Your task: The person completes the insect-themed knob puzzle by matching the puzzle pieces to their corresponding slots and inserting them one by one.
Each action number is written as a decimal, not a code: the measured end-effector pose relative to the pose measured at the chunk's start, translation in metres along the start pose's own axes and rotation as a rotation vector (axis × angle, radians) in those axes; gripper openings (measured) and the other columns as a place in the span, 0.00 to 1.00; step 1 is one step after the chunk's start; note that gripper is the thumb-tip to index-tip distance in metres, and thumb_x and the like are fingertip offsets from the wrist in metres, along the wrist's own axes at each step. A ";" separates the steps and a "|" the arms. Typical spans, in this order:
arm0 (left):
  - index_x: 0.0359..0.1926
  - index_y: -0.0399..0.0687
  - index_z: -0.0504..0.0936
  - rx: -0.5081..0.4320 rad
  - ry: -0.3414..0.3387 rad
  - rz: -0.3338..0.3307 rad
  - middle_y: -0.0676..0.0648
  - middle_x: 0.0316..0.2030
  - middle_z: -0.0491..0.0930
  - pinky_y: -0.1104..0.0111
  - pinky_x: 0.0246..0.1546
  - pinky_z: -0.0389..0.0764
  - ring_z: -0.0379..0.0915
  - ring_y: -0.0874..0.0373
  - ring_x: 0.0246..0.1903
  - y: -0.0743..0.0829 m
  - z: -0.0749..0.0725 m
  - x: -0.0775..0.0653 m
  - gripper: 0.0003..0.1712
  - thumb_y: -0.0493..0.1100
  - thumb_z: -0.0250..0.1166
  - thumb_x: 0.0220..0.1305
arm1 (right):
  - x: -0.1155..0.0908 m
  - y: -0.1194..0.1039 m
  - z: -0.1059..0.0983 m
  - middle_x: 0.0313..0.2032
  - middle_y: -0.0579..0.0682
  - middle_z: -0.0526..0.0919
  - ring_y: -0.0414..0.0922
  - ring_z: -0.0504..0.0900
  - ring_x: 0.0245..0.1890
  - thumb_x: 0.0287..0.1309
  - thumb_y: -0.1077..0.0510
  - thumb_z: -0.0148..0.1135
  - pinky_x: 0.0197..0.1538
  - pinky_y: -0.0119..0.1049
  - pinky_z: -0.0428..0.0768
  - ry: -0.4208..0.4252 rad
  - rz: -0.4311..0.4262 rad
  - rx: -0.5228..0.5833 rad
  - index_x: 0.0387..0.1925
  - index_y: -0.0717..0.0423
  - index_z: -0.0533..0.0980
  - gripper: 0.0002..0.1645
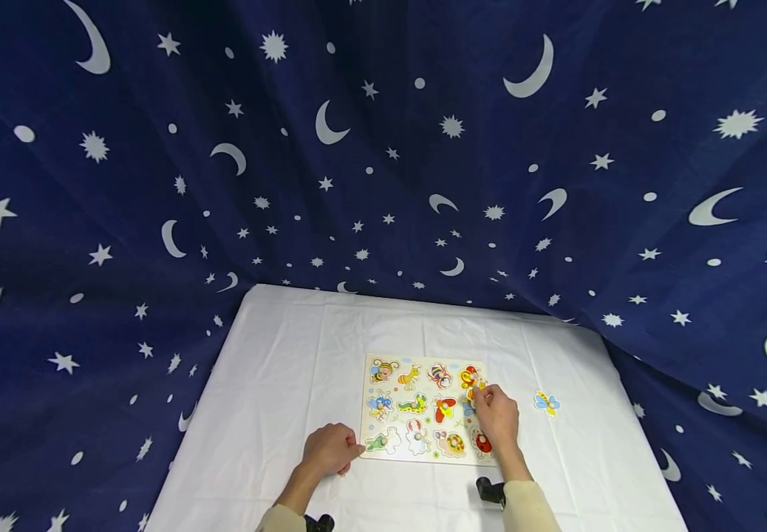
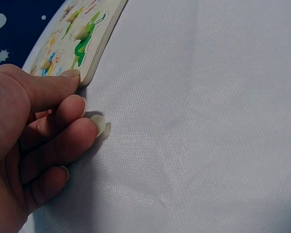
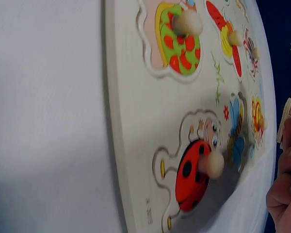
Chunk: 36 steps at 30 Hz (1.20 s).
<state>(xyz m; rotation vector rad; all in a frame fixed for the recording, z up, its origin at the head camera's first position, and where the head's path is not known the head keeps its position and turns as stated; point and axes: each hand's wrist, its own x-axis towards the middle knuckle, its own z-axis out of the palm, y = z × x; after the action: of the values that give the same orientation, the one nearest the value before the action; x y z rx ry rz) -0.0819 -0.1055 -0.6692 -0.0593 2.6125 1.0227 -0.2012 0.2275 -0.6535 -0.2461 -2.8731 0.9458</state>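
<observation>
A wooden peg puzzle board with insect pictures lies on the white cloth. My left hand holds its near left corner, the thumb on top and the other fingers curled by the edge. Over the board's right side, my right hand grips a yellow-orange puzzle piece; only its edge shows in the right wrist view. Below it is a recess with a printed blue-winged insect. A ladybug piece and a snail piece sit in the board.
A blue-and-yellow winged insect piece lies on the cloth right of the board. The white-covered table meets dark blue curtains with moons and stars. Several other knobbed pieces sit in the board, among them a caterpillar.
</observation>
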 end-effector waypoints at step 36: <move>0.14 0.59 0.72 0.001 0.016 0.010 0.60 0.04 0.71 0.68 0.15 0.63 0.66 0.67 0.05 -0.005 0.003 0.004 0.20 0.53 0.67 0.58 | 0.003 -0.058 0.035 0.15 0.42 0.73 0.39 0.69 0.15 0.60 0.48 0.65 0.23 0.34 0.65 -0.060 -0.150 0.067 0.23 0.50 0.73 0.16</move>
<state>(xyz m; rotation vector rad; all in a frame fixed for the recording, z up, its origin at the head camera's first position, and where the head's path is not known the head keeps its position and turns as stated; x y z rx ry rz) -0.0836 -0.1069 -0.6754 -0.0547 2.6304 1.0289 -0.2161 0.1613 -0.6465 0.0032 -2.8579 1.0357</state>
